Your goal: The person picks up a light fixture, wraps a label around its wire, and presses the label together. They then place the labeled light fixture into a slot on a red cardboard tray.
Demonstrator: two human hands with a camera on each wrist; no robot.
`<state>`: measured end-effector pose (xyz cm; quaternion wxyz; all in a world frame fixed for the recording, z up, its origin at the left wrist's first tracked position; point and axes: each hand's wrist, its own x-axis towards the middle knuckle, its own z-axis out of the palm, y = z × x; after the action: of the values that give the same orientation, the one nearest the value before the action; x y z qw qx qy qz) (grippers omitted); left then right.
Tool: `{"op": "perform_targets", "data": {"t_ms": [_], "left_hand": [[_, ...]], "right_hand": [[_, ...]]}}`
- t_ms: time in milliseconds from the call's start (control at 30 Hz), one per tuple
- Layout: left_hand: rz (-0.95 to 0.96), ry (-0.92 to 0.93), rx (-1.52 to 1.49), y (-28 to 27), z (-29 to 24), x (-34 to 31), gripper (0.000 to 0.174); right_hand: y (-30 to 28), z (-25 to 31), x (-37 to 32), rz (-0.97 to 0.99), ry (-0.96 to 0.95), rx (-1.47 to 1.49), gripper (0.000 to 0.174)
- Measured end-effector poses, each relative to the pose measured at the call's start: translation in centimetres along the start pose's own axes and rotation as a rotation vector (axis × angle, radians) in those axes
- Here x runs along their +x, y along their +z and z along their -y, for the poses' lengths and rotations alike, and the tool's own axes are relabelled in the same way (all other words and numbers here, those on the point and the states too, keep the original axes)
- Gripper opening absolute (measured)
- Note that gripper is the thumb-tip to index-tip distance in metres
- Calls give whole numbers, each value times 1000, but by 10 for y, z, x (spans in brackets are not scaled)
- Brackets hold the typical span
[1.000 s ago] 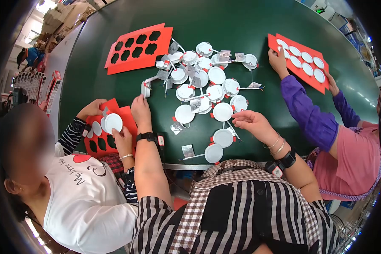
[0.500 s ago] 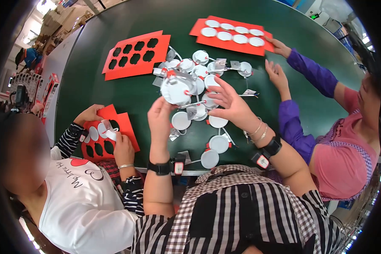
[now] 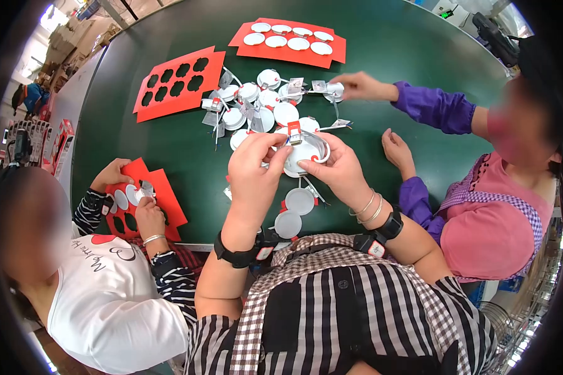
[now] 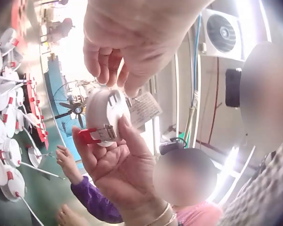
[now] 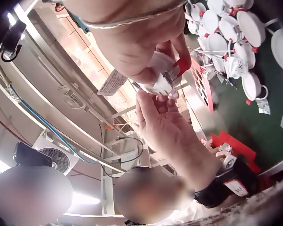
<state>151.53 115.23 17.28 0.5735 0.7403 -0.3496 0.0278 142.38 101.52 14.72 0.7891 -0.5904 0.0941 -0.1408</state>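
A round white downlight (image 3: 303, 156) with red clips and a white cable is held over the pile, in front of the striped shirt. My right hand (image 3: 338, 169) grips its body, thumb on the near side, as the left wrist view shows. At the opposite rim is my left hand (image 3: 256, 165), fingertips curled and pinching at the downlight's edge; I cannot tell whether they have the rim or the cable. A printed label (image 4: 145, 110) sticks out beside those fingertips. Several more downlights (image 3: 286, 114) with cables and silvery tags lie heaped beyond my hands.
An unfilled red holed card (image 3: 180, 109) lies at back left, and a red card filled with white discs (image 3: 331, 53) at the back. The left neighbour works on another red card (image 3: 172, 194). From the right, a purple-sleeved hand (image 3: 363, 86) reaches to a downlight.
My left hand has brought the downlight from the left side to the middle, where my right hand has taken hold too. The person on the right set the filled card at the back, then reached to the pile.
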Motion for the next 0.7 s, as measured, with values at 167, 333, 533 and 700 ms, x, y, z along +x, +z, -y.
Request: {"op": "perform_targets", "data": {"t_ms": [167,333,533,700], "left_hand": [[-33,127,174,7,9,1,11],[-133,377,277,14,13,-4,9],[-180,369,289,24,18,-1,10],[-217,326,243,31,17,4,10]], "right_hand": [[4,1,-6,-44,-15,-3,42],[6,-8,-5,-169,-77,-168,39],[11,-12,5,-242,-144,-270,35],[13,3,11,-216,-85,-117,32]]}}
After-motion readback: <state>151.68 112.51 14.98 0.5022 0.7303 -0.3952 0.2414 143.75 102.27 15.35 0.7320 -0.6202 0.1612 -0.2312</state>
